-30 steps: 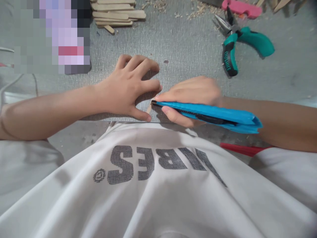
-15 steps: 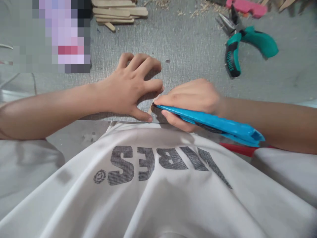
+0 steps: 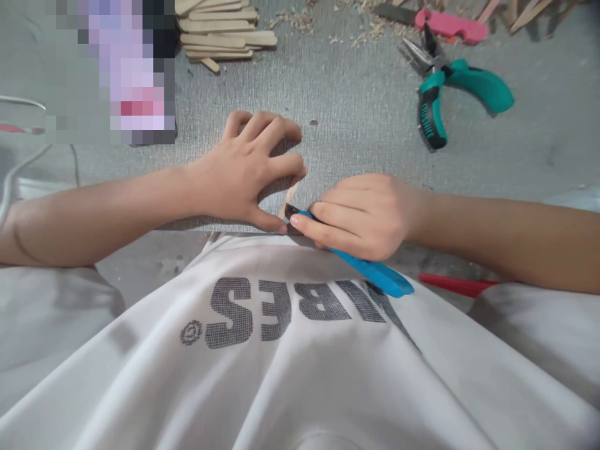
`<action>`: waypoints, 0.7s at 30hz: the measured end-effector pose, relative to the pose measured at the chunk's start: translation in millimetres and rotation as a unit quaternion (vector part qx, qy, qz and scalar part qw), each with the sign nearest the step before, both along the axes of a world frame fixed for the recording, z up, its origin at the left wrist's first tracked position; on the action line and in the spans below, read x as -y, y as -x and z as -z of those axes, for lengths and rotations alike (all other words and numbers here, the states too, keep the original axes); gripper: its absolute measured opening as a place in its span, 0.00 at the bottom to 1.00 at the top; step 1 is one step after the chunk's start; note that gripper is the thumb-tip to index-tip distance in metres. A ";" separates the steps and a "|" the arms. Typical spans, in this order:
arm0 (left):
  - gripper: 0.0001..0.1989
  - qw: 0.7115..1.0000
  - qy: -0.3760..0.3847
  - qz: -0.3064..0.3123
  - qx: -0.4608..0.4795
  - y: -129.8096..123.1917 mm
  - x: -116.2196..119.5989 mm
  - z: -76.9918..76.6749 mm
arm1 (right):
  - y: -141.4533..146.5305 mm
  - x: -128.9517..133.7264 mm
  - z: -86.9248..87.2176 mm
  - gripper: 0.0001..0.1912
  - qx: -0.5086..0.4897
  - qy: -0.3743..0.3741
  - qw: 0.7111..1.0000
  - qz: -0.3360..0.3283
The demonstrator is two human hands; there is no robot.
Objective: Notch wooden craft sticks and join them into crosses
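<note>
My left hand (image 3: 255,159) rests on the table near its front edge, fingers curved. Between its thumb and index fingertips lies a thin, pale wooden stick (image 3: 291,192), pinned at both ends; its ends are partly covered by the fingers. My right hand (image 3: 363,212) is closed around a blue utility knife (image 3: 379,274), whose handle slants down toward my shirt. The dark tip of the knife meets the side of the stick near my left thumb. How much blade is out I cannot make out.
Several wooden craft sticks (image 3: 215,42) are piled at the back left beside a blurred-out patch. Wood shavings (image 3: 365,28), a pink-handled tool (image 3: 452,26) and green-handled pliers (image 3: 478,84) lie toward the back right. A white cable (image 3: 21,165) runs at the far left.
My right hand has turned over the knife, its fingers now lying across the top of the handle, which points more steeply downward. My left hand keeps its hold on the stick.
</note>
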State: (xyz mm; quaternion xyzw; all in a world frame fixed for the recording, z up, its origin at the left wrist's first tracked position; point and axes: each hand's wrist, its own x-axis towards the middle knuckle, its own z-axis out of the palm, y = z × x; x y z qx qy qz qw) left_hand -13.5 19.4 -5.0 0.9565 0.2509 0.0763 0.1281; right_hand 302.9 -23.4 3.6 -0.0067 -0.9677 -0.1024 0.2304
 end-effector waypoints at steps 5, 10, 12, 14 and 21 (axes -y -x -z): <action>0.54 1.000 0.016 -0.005 0.001 -0.3 2.9 -3.4 | -5.9 -1.0 -1.7 0.11 -0.012 0.040 0.999 -0.023; 0.45 0.999 0.028 -0.034 0.017 0.3 10.2 -9.2 | -6.6 -2.0 -0.6 0.11 -0.065 0.061 0.996 0.007; 0.44 0.999 0.034 -0.037 0.017 0.1 11.4 -11.1 | -4.0 -2.9 -0.3 0.12 -0.091 0.086 0.992 0.020; 0.43 0.998 0.040 -0.043 0.019 -0.3 11.8 -11.9 | -1.8 -4.0 -0.1 0.14 -0.109 0.109 0.987 0.049; 0.49 0.993 0.056 -0.077 0.065 1.8 11.2 -4.7 | -5.8 -7.4 -2.9 0.17 -0.123 0.178 0.968 0.130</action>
